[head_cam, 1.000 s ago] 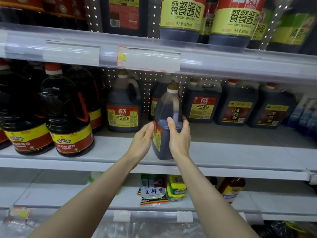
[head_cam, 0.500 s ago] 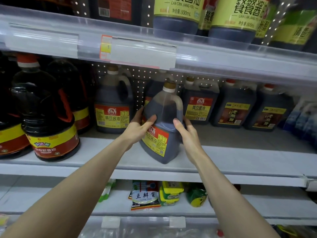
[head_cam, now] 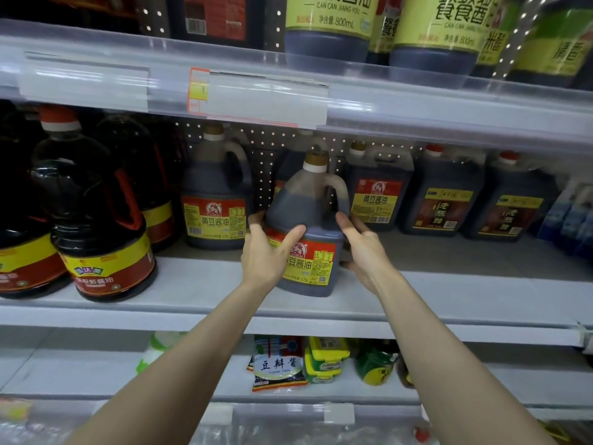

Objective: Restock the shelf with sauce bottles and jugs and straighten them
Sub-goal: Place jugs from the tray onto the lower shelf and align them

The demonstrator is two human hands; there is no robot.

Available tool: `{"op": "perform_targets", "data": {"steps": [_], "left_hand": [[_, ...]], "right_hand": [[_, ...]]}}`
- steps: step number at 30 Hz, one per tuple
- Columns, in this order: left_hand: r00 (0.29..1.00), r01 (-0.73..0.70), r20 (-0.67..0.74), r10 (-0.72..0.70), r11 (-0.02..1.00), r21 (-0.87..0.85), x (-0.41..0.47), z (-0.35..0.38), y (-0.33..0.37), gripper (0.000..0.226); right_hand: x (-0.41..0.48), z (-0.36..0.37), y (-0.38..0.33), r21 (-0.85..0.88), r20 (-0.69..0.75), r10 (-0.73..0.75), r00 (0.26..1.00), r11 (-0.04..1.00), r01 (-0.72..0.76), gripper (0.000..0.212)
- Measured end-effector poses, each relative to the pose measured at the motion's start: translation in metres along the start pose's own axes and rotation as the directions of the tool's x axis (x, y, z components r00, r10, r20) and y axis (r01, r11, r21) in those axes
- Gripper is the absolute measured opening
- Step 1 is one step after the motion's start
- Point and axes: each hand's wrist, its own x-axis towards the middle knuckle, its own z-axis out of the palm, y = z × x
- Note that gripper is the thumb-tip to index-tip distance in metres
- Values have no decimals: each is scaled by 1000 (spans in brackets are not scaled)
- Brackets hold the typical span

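A dark soy sauce jug (head_cam: pixel 308 203) with a brown cap and a red-and-yellow label stands near the front of the middle shelf (head_cam: pixel 192 284). Its label faces me and its handle is on the right. My left hand (head_cam: pixel 268 252) grips its left side, thumb lying across the label. My right hand (head_cam: pixel 362 248) cups its right side below the handle, thumb at the label's lower corner. Two matching jugs stand further back, one on the left (head_cam: pixel 215 200) and one on the right (head_cam: pixel 377 194).
Large round sauce bottles (head_cam: pixel 96 220) crowd the shelf's left end. Dark vinegar jugs (head_cam: pixel 444 200) stand at the back right. The upper shelf (head_cam: pixel 417 101) carries 800 mL bottles just overhead. Sauce packets and jars (head_cam: pixel 279 364) lie on the lower shelf.
Both hands have turned the jug on the shelf, so its label has swung from facing left to facing me. My view has moved closer.
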Motion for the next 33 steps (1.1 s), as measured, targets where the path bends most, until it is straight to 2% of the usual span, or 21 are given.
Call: {"op": "perform_targets", "data": {"steps": [3, 7, 11, 15, 21, 33], "left_hand": [[1000, -11, -23, 11, 1000, 3, -4, 0, 2, 76], [1000, 6, 14, -6, 1000, -27, -1, -6, 3, 75], [995, 20, 101, -8, 992, -122, 0, -9, 2, 73], [993, 19, 119, 5, 981, -195, -1, -9, -2, 73], [998, -8, 56, 21, 974, -227, -3, -7, -2, 66], [999, -37, -6, 37, 974, -222, 10, 1, 3, 65]], "right_hand": [[-4, 3, -2, -49, -32, -25, 999, 999, 23, 47], [-15, 12, 12, -122, -44, -8, 999, 993, 3, 55], [-25, 16, 29, -70, -36, 53, 998, 996, -56, 62], [-24, 15, 30, -62, -51, 57, 997, 996, -60, 59], [-20, 11, 26, -25, -54, 81, 995, 996, -82, 49], [9, 12, 25, 45, -55, 88, 995, 995, -86, 50]]}}
